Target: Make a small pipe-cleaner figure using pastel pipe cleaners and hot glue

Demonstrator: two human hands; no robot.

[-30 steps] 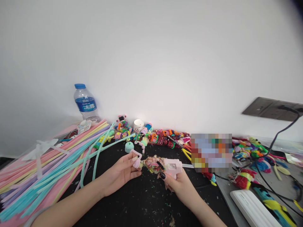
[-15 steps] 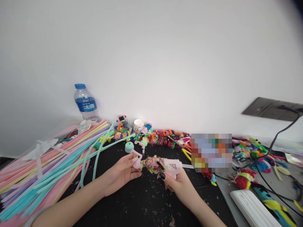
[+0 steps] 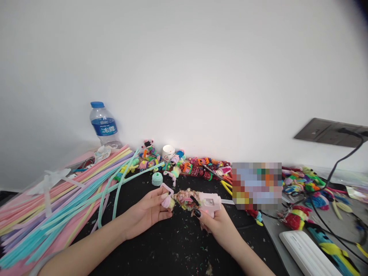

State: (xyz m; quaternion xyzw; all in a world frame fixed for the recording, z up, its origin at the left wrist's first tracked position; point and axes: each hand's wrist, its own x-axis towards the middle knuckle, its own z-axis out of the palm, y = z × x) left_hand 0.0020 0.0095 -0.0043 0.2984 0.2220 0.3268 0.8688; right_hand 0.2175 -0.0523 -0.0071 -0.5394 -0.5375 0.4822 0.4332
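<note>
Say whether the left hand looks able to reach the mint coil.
Probably yes: the mint coil lies just beyond the left hand, with nothing visibly blocking the way, though its grip is on a lilac piece.

The worktop point(image 3: 172, 247) is viewed at close range by a head-worn camera aimed forward and down, its near edge cut off below, the view's upper half filled by the wall point(image 3: 186, 76) beyond its far edge.

The lilac piece point(image 3: 165, 202) is now turned in the left hand point(image 3: 146, 212), its bent strand is shifted slightly toward the glue gun point(image 3: 207, 200), and more yellow-green is exposed beside the lilac
</note>
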